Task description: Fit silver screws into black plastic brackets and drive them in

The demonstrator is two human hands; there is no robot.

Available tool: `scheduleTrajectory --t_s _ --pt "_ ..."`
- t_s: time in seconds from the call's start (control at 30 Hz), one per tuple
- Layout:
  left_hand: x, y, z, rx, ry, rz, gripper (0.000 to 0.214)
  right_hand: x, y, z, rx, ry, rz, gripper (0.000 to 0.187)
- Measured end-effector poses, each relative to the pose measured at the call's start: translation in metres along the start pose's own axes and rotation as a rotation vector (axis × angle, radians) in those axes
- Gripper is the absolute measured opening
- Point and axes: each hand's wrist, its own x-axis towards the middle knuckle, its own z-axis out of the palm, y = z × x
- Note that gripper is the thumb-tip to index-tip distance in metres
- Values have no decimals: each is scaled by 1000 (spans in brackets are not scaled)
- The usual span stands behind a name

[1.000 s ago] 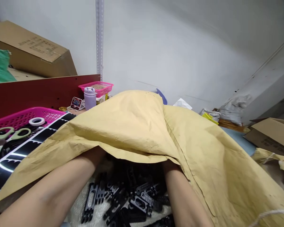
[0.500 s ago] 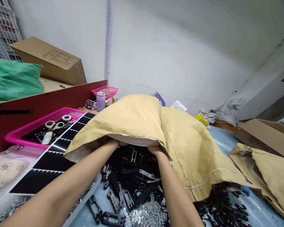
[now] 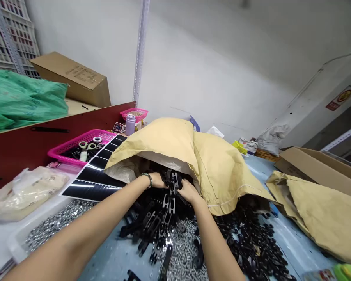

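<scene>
At the mouth of a large tan paper sack (image 3: 160,136), my left hand (image 3: 158,180), with a beaded bracelet on its wrist, cups black slotted parts (image 3: 173,182) from one side. My right hand (image 3: 188,191) closes on the same cluster from the other side, its fingertips partly hidden by the parts. More black slotted parts (image 3: 152,222) are spilled on the blue tabletop below my hands. Small silver screws (image 3: 183,249) lie in a heap between my forearms. The inside of the sack is mostly dark.
A second tan sack (image 3: 222,168) leans at right over a pile of small black pieces (image 3: 251,238). At left are a tray of silver pieces (image 3: 17,234), a pink basket (image 3: 55,154) with scissors (image 3: 84,150), and a plastic bag (image 3: 26,191). An open carton (image 3: 295,160) stands far right.
Both hands have come out from under the sack's lip, drawing black slotted parts toward me. More parts now show at the opening. The view has shifted slightly.
</scene>
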Motion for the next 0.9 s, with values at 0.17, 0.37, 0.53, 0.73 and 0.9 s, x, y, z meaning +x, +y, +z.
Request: scheduleTrajectory --t_s 0.17,0.37,0.53,0.73,0.9 --pt "-26 17 -11 43 18 -165 30 -25 -17 -18 -78 58 39 67" --pt "-86 47 -27 47 297 -281 34 -115 -55 -28 -89 185 47 31" --pt "-205 94 42 -88 393 -149 23 -203 -79 19 5 73 96 18" --pt "-282 95 158 -559 10 -65 15 -216 -88 71 54 113 299 35" --pt "-249 83 152 -601 372 -78 29 -218 -93 72 85 156 323 37"
